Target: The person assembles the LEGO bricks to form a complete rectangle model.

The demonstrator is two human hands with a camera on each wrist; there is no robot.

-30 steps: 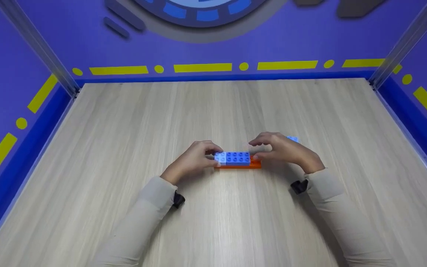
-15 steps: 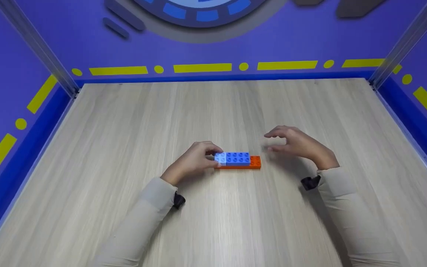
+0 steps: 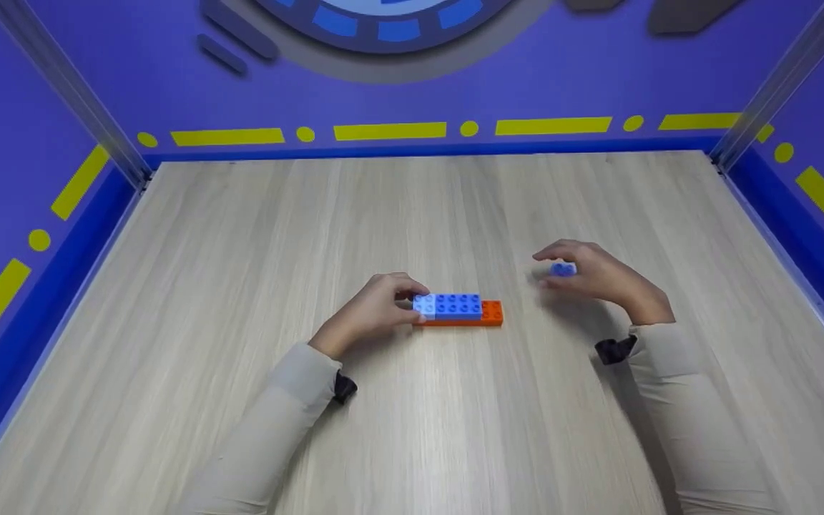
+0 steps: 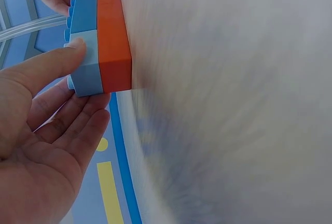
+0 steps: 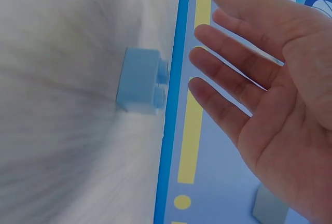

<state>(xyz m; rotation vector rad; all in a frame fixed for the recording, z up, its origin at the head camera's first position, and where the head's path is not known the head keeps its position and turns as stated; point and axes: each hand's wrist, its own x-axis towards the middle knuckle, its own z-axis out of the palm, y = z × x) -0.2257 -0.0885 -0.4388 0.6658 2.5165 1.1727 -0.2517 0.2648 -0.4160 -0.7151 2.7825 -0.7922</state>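
Booth-like setting: 3 printed walls (image 3: 412,104) around a tabletop (image 3: 412,222).

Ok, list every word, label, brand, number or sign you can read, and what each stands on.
None can be read.
Orange brick, blue brick, light blue brick beside it, loose light blue brick: no lettering shows; any stud marks are too small to read.
Wall: yellow bars and dots and a cut-off round emblem, no letters or numbers showing.
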